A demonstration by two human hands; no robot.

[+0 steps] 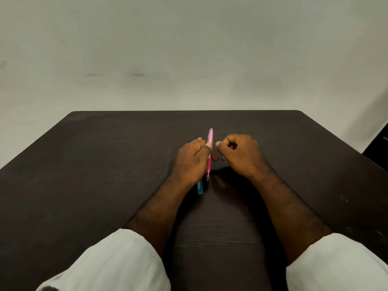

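Note:
My left hand (192,159) grips a pink pen (210,139) between thumb and fingers, in the middle of the dark table (94,164). The pen runs away from me, its tip toward me at the heel of the hand. A blue pen-like piece (200,187) sticks out from under the same hand, and I cannot tell if it is held. My right hand (239,153) sits just right of the pink pen without touching it, fingers curled and thumb against the forefinger. A small dark bit (223,158) shows beneath its fingers; whether it is held is unclear.
The table's far edge (189,111) meets a plain pale wall. Its right corner is cut off, with a dark gap (378,148) beyond. My white sleeves (117,261) cover both forearms near the table's front edge.

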